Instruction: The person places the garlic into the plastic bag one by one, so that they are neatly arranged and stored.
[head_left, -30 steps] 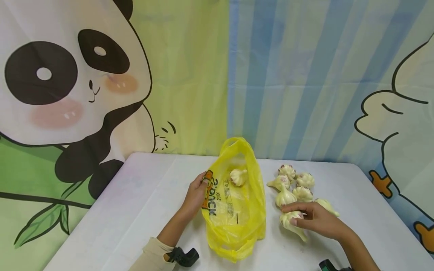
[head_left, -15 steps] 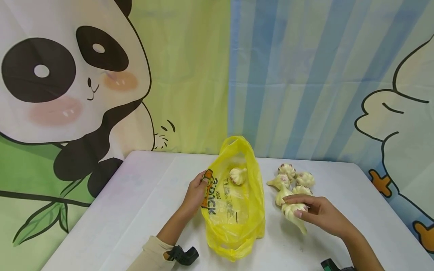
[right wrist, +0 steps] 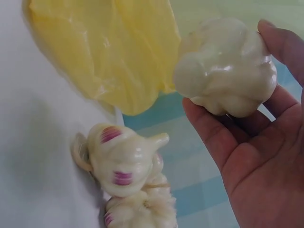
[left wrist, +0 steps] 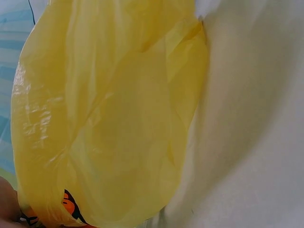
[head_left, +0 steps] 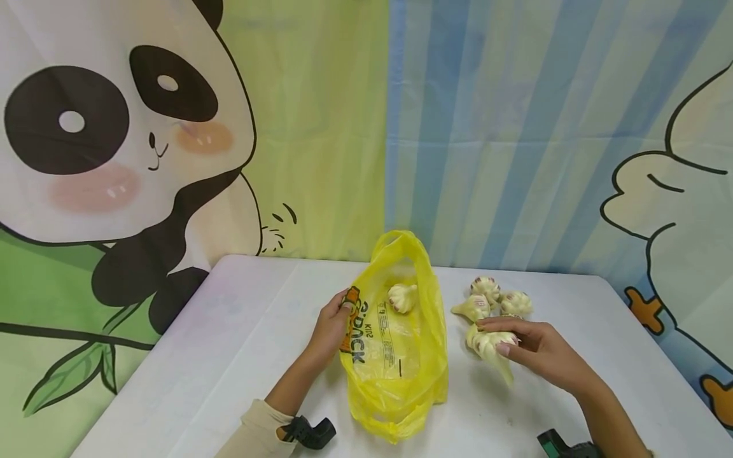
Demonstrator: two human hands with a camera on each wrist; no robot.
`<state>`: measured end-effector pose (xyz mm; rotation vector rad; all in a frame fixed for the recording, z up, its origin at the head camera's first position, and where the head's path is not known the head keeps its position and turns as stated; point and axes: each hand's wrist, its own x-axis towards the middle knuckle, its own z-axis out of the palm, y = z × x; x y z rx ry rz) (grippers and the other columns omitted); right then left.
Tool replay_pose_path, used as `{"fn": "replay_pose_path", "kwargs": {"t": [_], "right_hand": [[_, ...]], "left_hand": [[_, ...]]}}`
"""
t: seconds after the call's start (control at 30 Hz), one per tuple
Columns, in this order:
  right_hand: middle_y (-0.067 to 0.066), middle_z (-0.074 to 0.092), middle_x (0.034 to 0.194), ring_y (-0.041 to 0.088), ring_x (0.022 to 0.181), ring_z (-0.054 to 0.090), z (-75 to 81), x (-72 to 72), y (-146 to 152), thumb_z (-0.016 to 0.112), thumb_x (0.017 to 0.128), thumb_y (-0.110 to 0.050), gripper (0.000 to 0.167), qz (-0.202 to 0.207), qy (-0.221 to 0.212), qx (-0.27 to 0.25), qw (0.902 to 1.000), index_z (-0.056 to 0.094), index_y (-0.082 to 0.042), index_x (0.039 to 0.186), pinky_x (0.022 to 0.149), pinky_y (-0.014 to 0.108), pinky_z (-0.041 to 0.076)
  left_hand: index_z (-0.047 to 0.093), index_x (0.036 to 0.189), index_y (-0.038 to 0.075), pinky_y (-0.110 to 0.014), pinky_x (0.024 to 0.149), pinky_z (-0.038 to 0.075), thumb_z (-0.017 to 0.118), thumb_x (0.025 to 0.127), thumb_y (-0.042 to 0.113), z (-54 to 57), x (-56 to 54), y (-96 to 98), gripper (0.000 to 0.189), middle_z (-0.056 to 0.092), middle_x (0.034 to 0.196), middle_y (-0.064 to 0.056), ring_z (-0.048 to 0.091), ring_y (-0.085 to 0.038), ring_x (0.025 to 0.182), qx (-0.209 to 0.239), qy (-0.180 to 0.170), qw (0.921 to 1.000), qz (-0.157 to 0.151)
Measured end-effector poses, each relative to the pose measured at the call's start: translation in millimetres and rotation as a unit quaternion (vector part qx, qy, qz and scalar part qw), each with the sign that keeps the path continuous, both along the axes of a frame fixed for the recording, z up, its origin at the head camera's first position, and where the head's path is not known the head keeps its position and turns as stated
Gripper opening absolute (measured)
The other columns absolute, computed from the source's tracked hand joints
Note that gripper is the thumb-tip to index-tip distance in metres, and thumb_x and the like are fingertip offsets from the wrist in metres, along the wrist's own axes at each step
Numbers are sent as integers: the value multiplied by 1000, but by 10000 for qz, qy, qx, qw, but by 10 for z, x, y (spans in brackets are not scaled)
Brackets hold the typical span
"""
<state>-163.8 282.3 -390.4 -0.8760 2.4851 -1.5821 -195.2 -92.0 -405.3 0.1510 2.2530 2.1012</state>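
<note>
A yellow plastic bag with printed lettering stands with its mouth spread on the table. My left hand pinches its left rim between thumb and fingers. Inside the bag lies one garlic bulb. To the right, my right hand holds another garlic bulb between thumb and fingertips, its stem pointing down toward the table in the head view. Several more bulbs lie just beyond, among them one bulb at the back and one bulb on the left. My right hand hides part of this group.
The white table ends at the back against a printed curtain with a panda. A dark camera mount is strapped to the left wrist and another mount to the right.
The right hand has raised the garlic bulb and carried it slightly away from me, over the bulbs behind it. The left hand and the bag have stayed in place.
</note>
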Motion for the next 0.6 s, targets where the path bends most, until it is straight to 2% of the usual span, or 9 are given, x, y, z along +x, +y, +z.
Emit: {"fn": "replay_pose_path", "kwargs": {"t": [0.13, 0.33, 0.47, 0.6], "right_hand": [[17, 61, 127, 4, 122, 50, 55, -93, -75, 59, 97, -5, 30, 74, 67, 33, 9999, 63, -2, 127, 90, 24, 49], [14, 60, 130, 5, 122, 49, 135, -216, -158, 60, 97, -7, 30, 114, 54, 127, 9998, 65, -9, 126, 85, 27, 52], [11, 60, 130, 7, 122, 50, 195, -276, -199, 60, 97, -7, 31, 197, 134, 126, 9996, 64, -7, 127, 83, 29, 53], [8, 60, 130, 5, 129, 42, 280, -326, -245, 60, 97, -9, 30, 152, 227, 137, 9995, 64, -8, 127, 93, 22, 46]], "left_hand": [[36, 148, 3, -53, 85, 46, 34, 106, 13, 8, 17, -15, 44, 59, 103, -17, 53, -49, 100, -26, 0, 10000, 31], [36, 149, 3, -53, 87, 46, 33, 106, 13, 5, 10, -18, 44, 59, 108, -19, 53, -49, 102, 12, -36, 10000, 40], [36, 148, 3, -52, 85, 46, 33, 106, 13, -2, 0, -14, 44, 57, 110, -25, 52, -49, 101, 15, -4, 10000, 7], [37, 148, 4, -48, 82, 47, 33, 107, 14, -2, -1, -15, 43, 55, 111, -29, 52, -49, 99, -17, 16, 10000, 38]]}}
